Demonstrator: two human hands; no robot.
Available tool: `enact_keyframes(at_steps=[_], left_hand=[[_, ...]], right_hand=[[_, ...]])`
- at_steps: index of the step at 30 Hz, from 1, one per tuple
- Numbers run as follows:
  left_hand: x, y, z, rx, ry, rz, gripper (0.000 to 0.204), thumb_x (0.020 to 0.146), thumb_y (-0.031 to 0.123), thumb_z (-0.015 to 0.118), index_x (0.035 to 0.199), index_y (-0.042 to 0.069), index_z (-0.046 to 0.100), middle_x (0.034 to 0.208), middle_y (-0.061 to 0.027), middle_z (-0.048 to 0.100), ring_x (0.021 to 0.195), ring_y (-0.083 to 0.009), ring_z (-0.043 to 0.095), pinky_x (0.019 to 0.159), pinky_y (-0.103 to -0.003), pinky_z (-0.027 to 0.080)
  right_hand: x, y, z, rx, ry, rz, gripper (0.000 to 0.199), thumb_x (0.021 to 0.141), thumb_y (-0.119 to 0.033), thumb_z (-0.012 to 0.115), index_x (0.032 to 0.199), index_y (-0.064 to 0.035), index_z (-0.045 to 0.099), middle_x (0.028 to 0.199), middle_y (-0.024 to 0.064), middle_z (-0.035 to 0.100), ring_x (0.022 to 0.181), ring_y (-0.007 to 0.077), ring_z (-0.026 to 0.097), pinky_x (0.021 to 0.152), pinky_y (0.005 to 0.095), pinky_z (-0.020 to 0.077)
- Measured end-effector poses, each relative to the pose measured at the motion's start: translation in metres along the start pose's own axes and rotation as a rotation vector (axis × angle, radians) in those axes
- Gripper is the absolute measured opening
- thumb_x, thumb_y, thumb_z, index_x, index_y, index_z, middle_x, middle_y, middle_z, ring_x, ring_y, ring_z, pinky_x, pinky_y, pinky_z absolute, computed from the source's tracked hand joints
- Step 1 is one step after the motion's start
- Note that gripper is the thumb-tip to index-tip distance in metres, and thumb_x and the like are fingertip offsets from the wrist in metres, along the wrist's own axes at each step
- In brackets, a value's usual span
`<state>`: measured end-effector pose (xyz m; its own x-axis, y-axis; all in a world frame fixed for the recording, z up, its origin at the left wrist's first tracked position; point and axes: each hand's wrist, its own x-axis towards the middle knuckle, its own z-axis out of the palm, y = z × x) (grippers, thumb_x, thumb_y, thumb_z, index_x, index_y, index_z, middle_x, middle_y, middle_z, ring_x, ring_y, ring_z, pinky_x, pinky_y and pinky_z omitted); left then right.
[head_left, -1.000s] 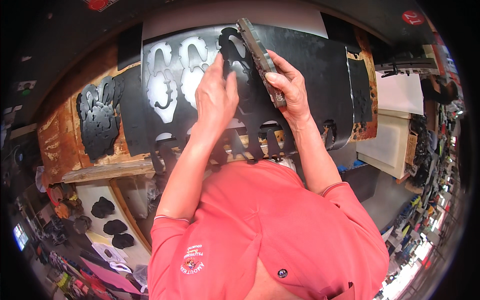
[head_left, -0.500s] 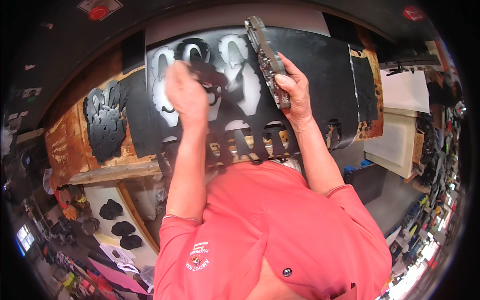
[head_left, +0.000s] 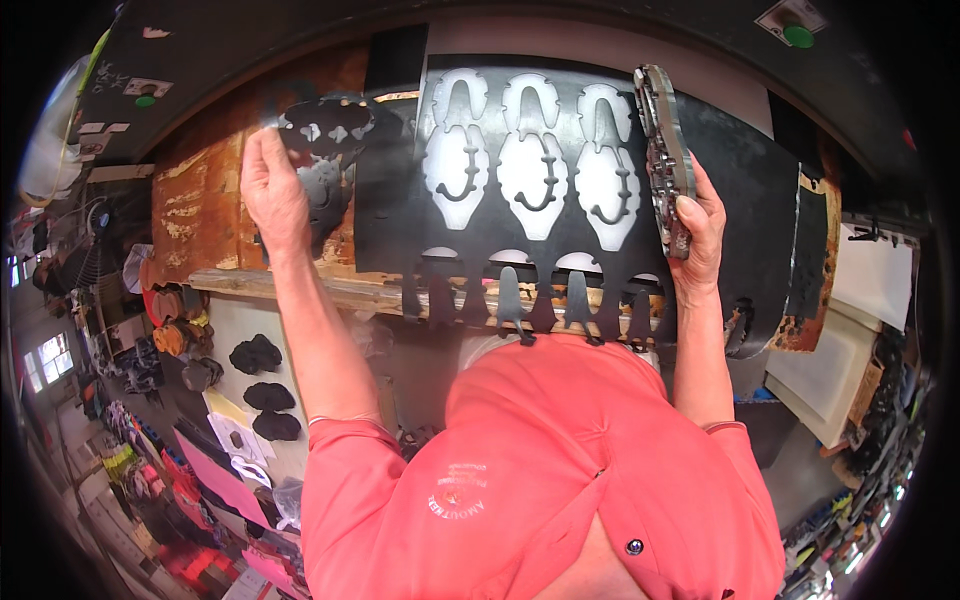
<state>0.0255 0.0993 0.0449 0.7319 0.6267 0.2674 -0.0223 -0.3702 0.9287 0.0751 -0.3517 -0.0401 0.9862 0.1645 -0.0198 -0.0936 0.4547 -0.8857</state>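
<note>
My left hand (head_left: 274,195) pinches a dark, flat cut-out piece (head_left: 330,122) with scalloped edges, somewhat blurred. It hangs over a pile of similar black pieces (head_left: 328,190) on the worn wooden board. In my right hand (head_left: 702,228) a thick metal cutting die (head_left: 662,160) stands on edge, gripped at its lower end. Beneath the die lies a large black sheet (head_left: 745,220) of leather-like material. Left of the die, three shoe-upper-shaped openings in the sheet show a white surface (head_left: 532,175). Half-cut shapes run along the sheet's near edge.
The brown wooden board (head_left: 215,210) has a plank (head_left: 300,288) along its near edge. A dark machine beam with a green button (head_left: 798,36) spans the far side. Black pieces (head_left: 268,396) lie on a pale surface at lower left. A white box (head_left: 828,375) stands at right.
My left hand has moved left, carrying the dark piece from the sheet's openings to above the pile. My right hand still holds the die. The view has turned left.
</note>
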Motion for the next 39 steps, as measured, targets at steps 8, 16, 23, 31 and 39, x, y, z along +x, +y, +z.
enact_keyframes(at_steps=[8,16,23,31,39], left_hand=[[0.028,-0.022,-0.041,-0.42,0.075,-0.028,0.02,0.116,0.022,0.053,0.116,0.005,0.063,0.099,-0.0065,0.073,0.082,-0.0156,0.072,0.075,-0.037,0.064],[0.056,-0.038,-0.078,0.521,-0.342,-0.154,0.027,0.11,0.029,0.064,0.115,0.004,0.074,0.08,0.0005,0.066,0.066,-0.008,0.059,0.061,-0.026,0.047],[0.031,-0.033,-0.035,0.964,-0.007,0.327,0.033,0.102,0.026,0.074,0.125,0.002,0.078,0.119,-0.0193,0.077,0.11,-0.0322,0.073,0.097,-0.04,0.056],[-0.144,0.019,0.169,0.467,-0.73,0.678,0.069,0.095,0.038,0.079,0.151,0.003,0.058,0.16,-0.0238,0.051,0.154,-0.04,0.042,0.127,-0.056,0.031],[-0.153,0.007,0.171,0.651,-0.69,0.683,0.079,0.094,0.04,0.079,0.154,-0.003,0.051,0.166,-0.0205,0.046,0.156,-0.0436,0.037,0.128,-0.06,0.026]], right_hand=[[0.0,-0.003,0.005,-0.01,-0.015,0.012,0.072,0.087,-0.014,0.076,0.153,0.0074,0.053,0.139,0.013,0.066,0.123,0.0181,0.065,0.112,0.0313,0.0479],[-0.001,0.0,0.004,-0.013,-0.016,0.012,0.072,0.087,-0.009,0.077,0.152,0.0088,0.052,0.141,0.0143,0.065,0.127,0.0191,0.063,0.112,0.0313,0.0458],[-0.001,-0.004,0.009,0.04,-0.052,-0.004,0.073,0.087,-0.008,0.08,0.151,0.0116,0.051,0.15,0.0216,0.059,0.139,0.0259,0.057,0.119,0.0363,0.0417],[-0.005,-0.019,0.004,0.049,0.02,0.092,0.072,0.083,-0.01,0.085,0.146,0.0089,0.059,0.144,0.0178,0.064,0.136,0.024,0.059,0.116,0.0352,0.0446],[-0.029,-0.016,-0.002,-1.186,0.156,-0.41,0.069,0.069,-0.023,0.092,0.13,0.0013,0.072,0.147,0.0325,0.055,0.132,0.0463,0.057,0.111,0.0489,0.0502]])
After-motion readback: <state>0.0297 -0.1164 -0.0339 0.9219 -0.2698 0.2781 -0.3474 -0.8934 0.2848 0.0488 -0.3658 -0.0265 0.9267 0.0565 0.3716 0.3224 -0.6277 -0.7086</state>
